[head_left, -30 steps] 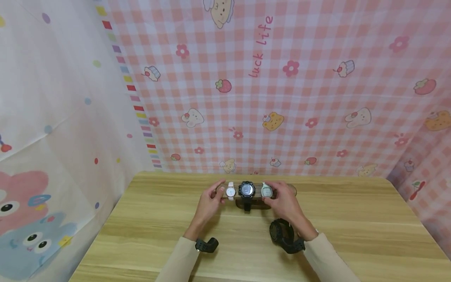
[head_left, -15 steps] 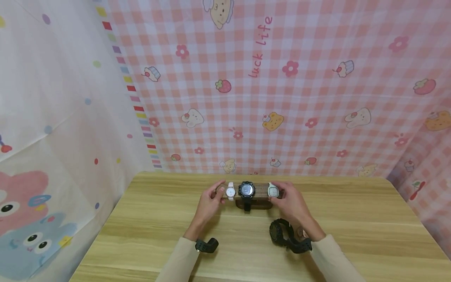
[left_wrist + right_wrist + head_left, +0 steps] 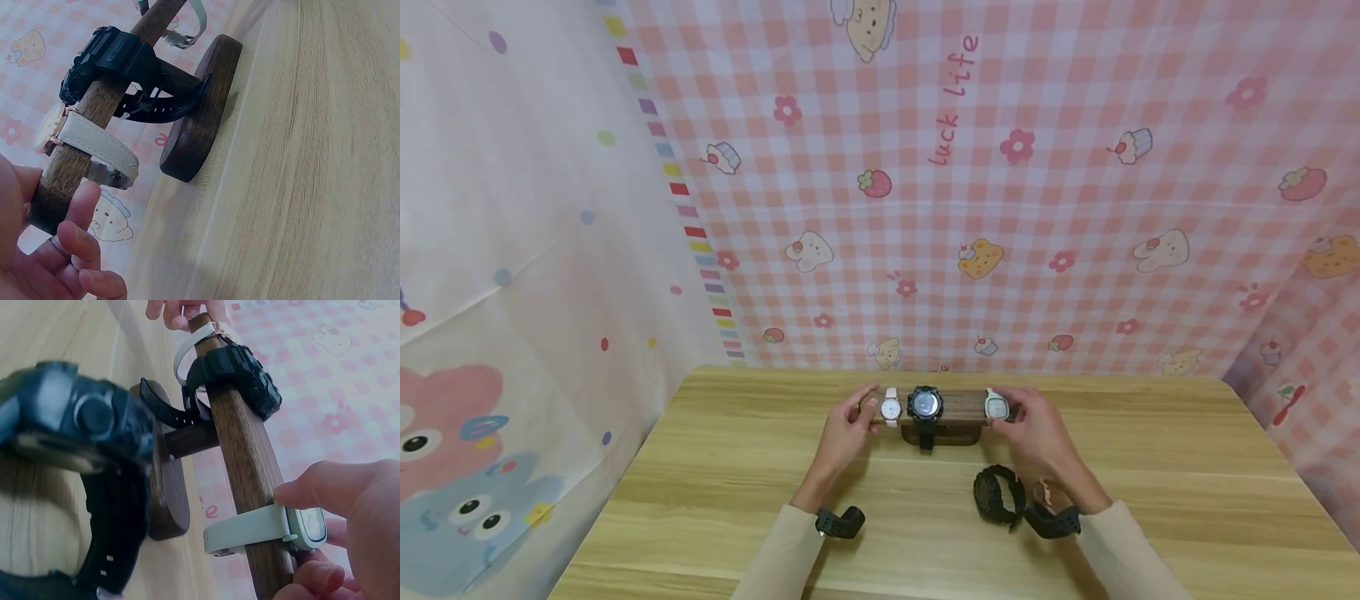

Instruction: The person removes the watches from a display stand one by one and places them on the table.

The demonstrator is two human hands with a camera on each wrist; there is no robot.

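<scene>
A dark wooden watch stand holds three watches on its bar [image 3: 962,408], above an oval base [image 3: 197,119]. My left hand [image 3: 844,435] grips the bar's left end, thumb and finger on either side of the wood. Beside it sits a white-strapped watch [image 3: 94,139] with a rose-gold case, then a bulky black digital watch [image 3: 926,404] whose loose strap end hangs toward the base. Near the bar's right end, my right hand [image 3: 1033,429] pinches a pale green watch [image 3: 269,528] with a squarish case, its strap looped round the bar.
On the wooden table [image 3: 1165,467], a black watch [image 3: 987,495] lies in front of the stand, close to my right forearm. A small rose-gold watch [image 3: 1043,493] lies partly behind that wrist's black strap [image 3: 1054,523]. A pink checked cloth [image 3: 1075,200] hangs behind the table.
My right hand has slid the pale green watch rightward along the bar, away from the black digital watch. The left hand has kept its place. More of the small rose-gold watch shows.
</scene>
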